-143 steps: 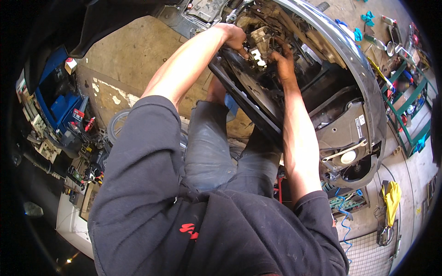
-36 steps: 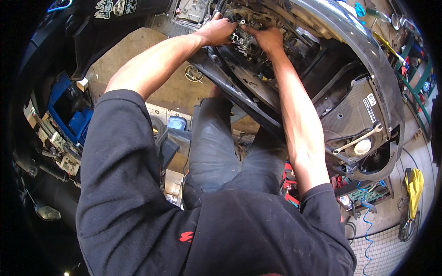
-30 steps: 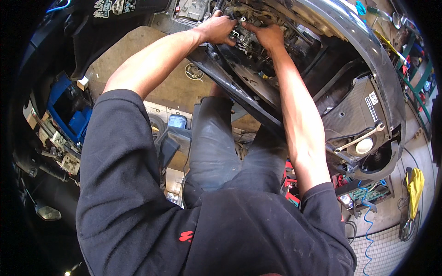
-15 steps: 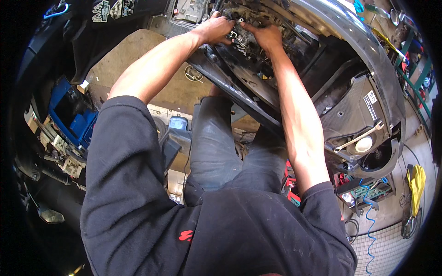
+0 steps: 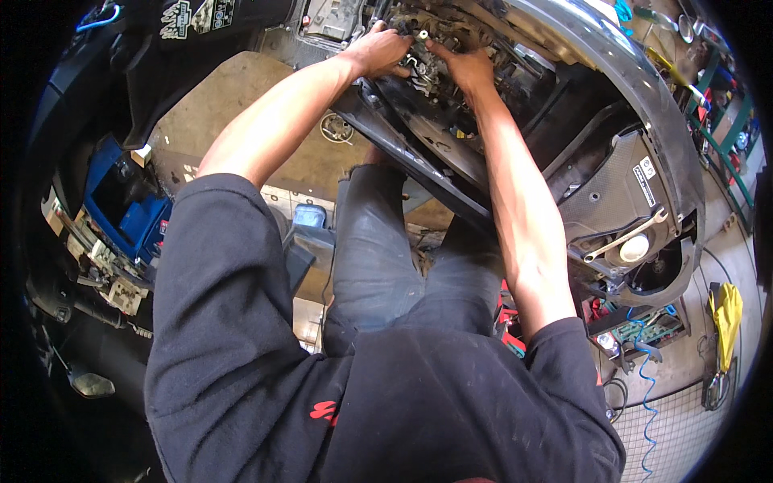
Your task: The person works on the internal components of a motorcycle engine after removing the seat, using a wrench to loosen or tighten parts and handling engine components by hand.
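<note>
At the top of the view we lean into a stripped scooter body (image 5: 644,121), its big grey-black shell curving down the right, and both arms reach the small metal engine part (image 5: 425,58) sitting deep in the open frame between our hands. Left hand (image 5: 378,52) is curled around the part's left side, fingers pressed together on it; right hand (image 5: 465,66) grips its right side, fingers bent over it, exact pinch hidden. We judge the step as working that part loose or seating it in place, mid-way; next move likely calls for a steady two-hand hold and small twisting, with care for the hoses around it. Labels, quick: white rectangular sticker (image 5: 644,179) on the black inner panel at right; pale sticker patches (image 5: 193,14) on the dark panel top left; blue crate (image 5: 121,205) at left; yellow rag (image 5: 727,306) far right.
</note>
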Tool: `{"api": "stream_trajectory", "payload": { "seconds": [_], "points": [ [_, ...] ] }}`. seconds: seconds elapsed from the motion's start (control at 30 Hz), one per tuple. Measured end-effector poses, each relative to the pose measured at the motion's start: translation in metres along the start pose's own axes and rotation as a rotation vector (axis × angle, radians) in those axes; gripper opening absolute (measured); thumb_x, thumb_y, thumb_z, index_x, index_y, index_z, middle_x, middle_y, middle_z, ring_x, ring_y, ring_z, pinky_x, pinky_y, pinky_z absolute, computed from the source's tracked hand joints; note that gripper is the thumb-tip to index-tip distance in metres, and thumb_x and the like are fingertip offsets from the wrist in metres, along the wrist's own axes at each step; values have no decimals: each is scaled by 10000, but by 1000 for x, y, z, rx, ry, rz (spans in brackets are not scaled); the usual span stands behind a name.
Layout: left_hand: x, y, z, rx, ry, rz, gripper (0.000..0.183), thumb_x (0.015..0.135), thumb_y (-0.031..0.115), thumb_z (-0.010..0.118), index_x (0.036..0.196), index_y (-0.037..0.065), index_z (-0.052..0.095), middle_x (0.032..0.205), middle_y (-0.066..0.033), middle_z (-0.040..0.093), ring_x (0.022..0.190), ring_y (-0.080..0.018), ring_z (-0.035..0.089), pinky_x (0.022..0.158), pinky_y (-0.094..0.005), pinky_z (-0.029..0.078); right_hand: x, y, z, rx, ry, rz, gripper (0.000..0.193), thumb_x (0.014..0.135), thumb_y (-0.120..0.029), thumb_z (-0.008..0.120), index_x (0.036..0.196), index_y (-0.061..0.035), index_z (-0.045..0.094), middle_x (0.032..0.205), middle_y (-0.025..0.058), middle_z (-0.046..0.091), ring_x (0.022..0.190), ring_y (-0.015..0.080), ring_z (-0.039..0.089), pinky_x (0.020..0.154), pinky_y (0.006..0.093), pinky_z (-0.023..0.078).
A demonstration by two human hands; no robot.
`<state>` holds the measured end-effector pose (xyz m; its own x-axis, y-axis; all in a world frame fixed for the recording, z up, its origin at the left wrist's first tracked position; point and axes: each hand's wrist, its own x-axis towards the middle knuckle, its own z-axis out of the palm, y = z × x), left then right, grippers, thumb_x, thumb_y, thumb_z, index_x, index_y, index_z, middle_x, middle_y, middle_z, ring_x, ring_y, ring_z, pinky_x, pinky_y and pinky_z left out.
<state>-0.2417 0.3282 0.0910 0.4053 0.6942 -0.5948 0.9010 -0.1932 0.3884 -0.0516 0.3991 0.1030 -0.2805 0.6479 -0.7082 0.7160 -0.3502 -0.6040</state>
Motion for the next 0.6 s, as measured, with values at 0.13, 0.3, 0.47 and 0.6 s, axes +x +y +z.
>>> {"api": "stream_trajectory", "payload": {
  "seconds": [0.13, 0.3, 0.47, 0.6],
  "points": [
    [3, -15, -6, -265, -40, -2, 586, 847, 420, 631, 1174, -54, 519, 941, -250, 650, 1040, -399, 589, 939, -474, 395, -13, -4, 10, 201, 127, 65, 704, 712, -270, 817, 1308, -35, 526, 1213, 184, 633, 1118, 281, 610, 964, 349, 456],
    [-1, -13, -4, -417, -34, -84, 540, 891, 367, 572, 1184, -81, 504, 968, -291, 641, 1044, -443, 576, 970, -492, 382, -47, -22, 25, 655, 504, 346, 275, 788, -52, 612, 1050, 28, 597, 967, 124, 632, 855, 250, 597, 772, 367, 477],
    [1, -6, -34, -589, -106, -154, 505, 906, 333, 529, 1227, -55, 502, 1050, -308, 627, 1073, -440, 580, 939, -472, 444, -57, 1, 74, 917, 322, 748, 145, 814, -21, 531, 939, -5, 602, 818, 115, 571, 690, 250, 558, 600, 394, 479],
    [0, -10, -26, -602, -88, -190, 559, 893, 338, 520, 1311, -31, 472, 1127, -325, 598, 1125, -463, 545, 996, -466, 412, -25, -7, 112, 891, 474, 762, 446, 810, -26, 566, 1228, 61, 438, 1193, 260, 548, 1078, 339, 565, 912, 396, 449]
  ]
}}
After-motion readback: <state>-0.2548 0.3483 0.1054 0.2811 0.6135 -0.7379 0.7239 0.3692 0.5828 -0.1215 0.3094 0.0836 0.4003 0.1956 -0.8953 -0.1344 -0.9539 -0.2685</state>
